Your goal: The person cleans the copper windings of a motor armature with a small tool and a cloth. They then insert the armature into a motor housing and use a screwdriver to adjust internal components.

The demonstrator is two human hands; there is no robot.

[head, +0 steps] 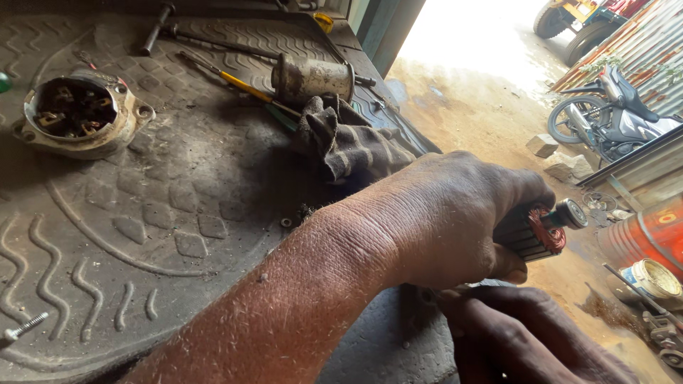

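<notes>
The left hand (pixel 448 220) is closed in a fist around an armature (pixel 542 232), fingers wrapped over its dark laminated body so only the right end shows: red-brown windings and a short shaft tip with a round metal end. Its long axis runs roughly left to right, tilted slightly up, with the exposed end pointing right and a little far, out past the bench edge. The armature is held in the air at the right near part of the scene, above the gap between bench and floor.

The right hand (pixel 526 334) sits just below and near the left, mostly cut off at the bottom edge; its fingers seem to pinch a thin pale rod or tool close under the left fist, but I cannot tell how firmly.

Left of the hands lies a dusty rubber mat (pixel 142 235). On it, farther off: a striped rag (pixel 348 142), a cylindrical motor housing (pixel 313 78), a yellow-handled screwdriver (pixel 238 84) and a round end cap (pixel 82 114) with brushes inside. A bolt (pixel 21 328) lies at the near left edge.

To the right, outside: an orange drum (pixel 644 235), a paint tin (pixel 654 279) and a parked motorcycle (pixel 612 114).
</notes>
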